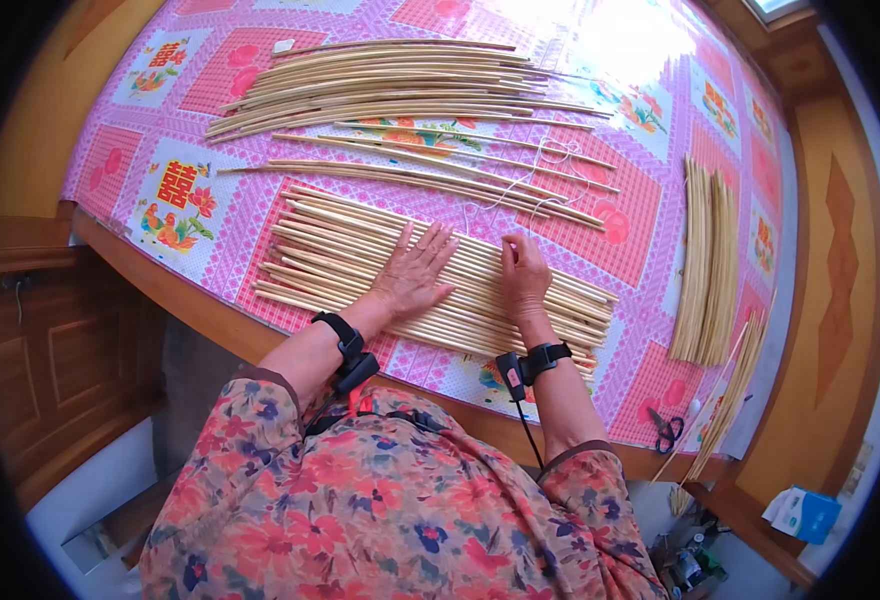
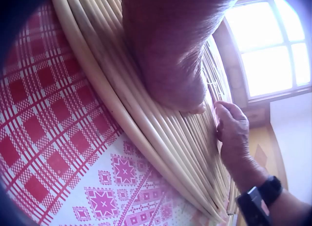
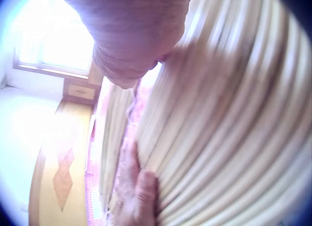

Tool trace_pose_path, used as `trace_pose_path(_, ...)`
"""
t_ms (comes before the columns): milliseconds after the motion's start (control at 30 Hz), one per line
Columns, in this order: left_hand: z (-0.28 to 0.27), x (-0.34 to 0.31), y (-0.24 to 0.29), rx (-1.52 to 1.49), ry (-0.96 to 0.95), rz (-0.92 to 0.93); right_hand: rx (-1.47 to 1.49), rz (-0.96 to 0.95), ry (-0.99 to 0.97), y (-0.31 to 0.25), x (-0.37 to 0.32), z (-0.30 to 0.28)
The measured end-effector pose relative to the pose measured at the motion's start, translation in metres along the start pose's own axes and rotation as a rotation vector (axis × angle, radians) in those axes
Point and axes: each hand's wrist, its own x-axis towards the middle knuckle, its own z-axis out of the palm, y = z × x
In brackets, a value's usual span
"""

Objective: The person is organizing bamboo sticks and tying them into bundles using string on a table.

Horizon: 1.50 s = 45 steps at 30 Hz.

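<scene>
A row of pale, thin sticks (image 1: 360, 235) lies side by side on the table, bound like a mat. My left hand (image 1: 415, 272) rests flat on the sticks, fingers spread toward their far edge. To its right, at that same edge, my right hand (image 1: 526, 275) has curled fingers and pinches a thin white string (image 1: 505, 192). The string loops over loose sticks beyond the row. In the left wrist view, the right hand (image 2: 233, 131) shows thumb and forefinger together. The right wrist view shows string (image 3: 130, 111) trailing below the curled fingers; their tips are hidden.
A large pile of loose sticks (image 1: 380, 85) lies at the back, with several separate sticks (image 1: 430, 180) before it. Bundles of finer stalks (image 1: 705, 265) lie at the right, near dark-handled scissors (image 1: 668, 430). A patterned pink cloth (image 1: 110, 175) covers the table.
</scene>
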Motion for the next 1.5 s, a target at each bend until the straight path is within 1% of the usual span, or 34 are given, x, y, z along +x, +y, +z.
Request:
trace_pose_path(33, 0.0, -0.002, 0.0, -0.004, 0.001, 0.001, 0.097, 0.067, -0.048, 0.001, 0.006, -0.004)
trace_pose_path(67, 0.0, -0.004, -0.002, -0.006, 0.003, 0.002, 0.244, 0.079, -0.021, 0.002, 0.017, -0.01)
trace_pose_path(100, 0.0, 0.012, -0.001, -0.005, 0.053, 0.013, 0.364, 0.053, 0.035, 0.005, 0.047, -0.03)
trace_pose_path(167, 0.002, 0.007, -0.001, -0.007, 0.025, 0.005, 0.719, 0.059, 0.179, -0.008, 0.082, -0.061)
trace_pose_path(233, 0.001, 0.0, -0.002, -0.004, 0.035, 0.01, 0.905, 0.104, 0.26, -0.029, 0.113, -0.108)
trace_pose_path(300, -0.001, 0.0, -0.002, 0.014, 0.01, -0.003, 1.01, 0.074, 0.434, -0.055, 0.135, -0.153)
trace_pose_path(367, -0.003, 0.001, -0.001, 0.016, 0.022, -0.005, 1.159, -0.066, 0.503, -0.076, 0.142, -0.186)
trace_pose_path(400, -0.001, 0.002, 0.0, -0.006, 0.027, -0.002, 1.187, -0.108, 0.528, -0.09, 0.139, -0.199)
trace_pose_path(500, 0.002, 0.002, -0.001, -0.023, 0.036, 0.006, 1.281, -0.23, 0.629, -0.135, 0.109, -0.233)
trace_pose_path(567, 0.001, 0.0, 0.001, -0.021, 0.031, -0.001, 1.354, -0.508, 0.629, -0.143, 0.085, -0.263)
trace_pose_path(633, 0.003, 0.001, 0.001, -0.021, 0.04, 0.005, 1.426, -0.716, 0.605, -0.155, 0.065, -0.297)
trace_pose_path(700, 0.0, 0.003, 0.001, -0.018, 0.009, -0.01, 1.503, -0.773, 0.645, -0.165, 0.046, -0.333)
trace_pose_path(733, 0.001, 0.003, 0.0, -0.019, 0.024, 0.001, 1.501, -0.782, 0.647, -0.165, 0.038, -0.349)
trace_pose_path(800, 0.001, 0.002, 0.001, -0.025, 0.015, 0.0, 1.469, -0.962, 0.521, -0.167, 0.027, -0.375)
trace_pose_path(933, 0.002, 0.002, -0.001, -0.034, 0.021, 0.004, 1.421, -0.964, 0.592, -0.176, 0.017, -0.397)
trace_pose_path(967, 0.003, 0.004, -0.002, -0.029, 0.027, 0.0, 1.367, -0.933, 0.622, -0.178, 0.017, -0.398)
trace_pose_path(1033, 0.002, 0.004, -0.002, -0.025, -0.026, 0.003, 1.308, -0.893, 0.649, -0.182, 0.019, -0.397)
trace_pose_path(1100, 0.001, 0.002, 0.0, -0.016, -0.059, -0.011, 1.294, -0.9, 0.63, -0.192, 0.02, -0.405)
trace_pose_path(1167, 0.003, 0.002, -0.002, 0.033, -0.041, 0.002, 1.28, -0.909, 0.617, -0.2, 0.019, -0.41)
trace_pose_path(1200, 0.003, 0.004, -0.003, 0.001, -0.044, 0.0, 1.281, -0.917, 0.61, -0.205, 0.018, -0.414)
trace_pose_path(1500, 0.014, 0.002, -0.004, 0.025, 0.016, 0.019, 1.227, -0.969, 0.528, -0.249, 0.023, -0.467)
